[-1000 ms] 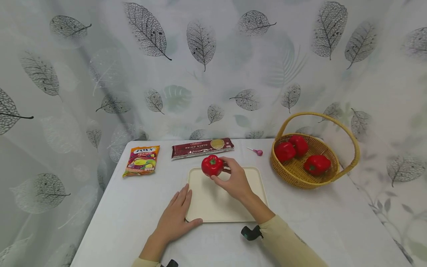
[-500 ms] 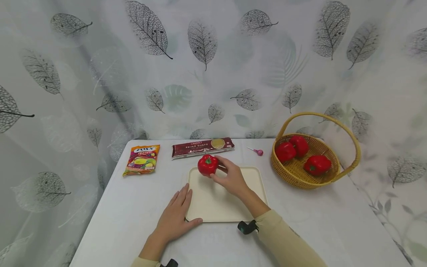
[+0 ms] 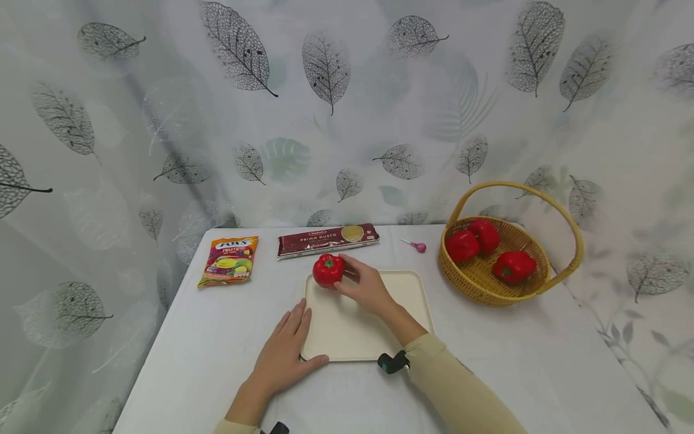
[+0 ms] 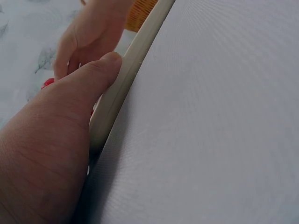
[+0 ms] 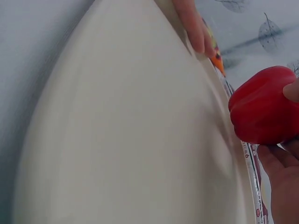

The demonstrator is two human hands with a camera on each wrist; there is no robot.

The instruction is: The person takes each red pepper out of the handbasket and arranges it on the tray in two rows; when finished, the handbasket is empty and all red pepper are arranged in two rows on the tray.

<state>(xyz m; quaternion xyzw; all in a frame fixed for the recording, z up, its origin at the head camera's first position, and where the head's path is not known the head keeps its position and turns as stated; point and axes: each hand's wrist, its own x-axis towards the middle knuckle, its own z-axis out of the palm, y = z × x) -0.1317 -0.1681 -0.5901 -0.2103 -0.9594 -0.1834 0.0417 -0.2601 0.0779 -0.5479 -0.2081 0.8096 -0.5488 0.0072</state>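
A red bell pepper (image 3: 328, 272) with a green stem is gripped between the thumb and fingers of my right hand (image 3: 364, 289), over the far left corner of a cream tray (image 3: 368, 337). In the right wrist view the pepper (image 5: 261, 107) shows its lobed underside, lifted above the tray's floor. My left hand (image 3: 282, 355) lies flat with straight fingers along the tray's left edge, its thumb pointing along the near edge. In the left wrist view that thumb (image 4: 93, 77) touches the tray's rim (image 4: 133, 65).
Behind the tray lies a long maroon packet (image 3: 328, 241). An orange fruit candy bag (image 3: 229, 260) is at the far left, and a pink lollipop (image 3: 417, 246) right of the packet. A wicker basket (image 3: 477, 292) with a tall handle holds three red peppers (image 3: 514, 267).
My right hand has carried the bell pepper leftward, from above the tray's far middle to its far left corner. The left hand has stayed put.
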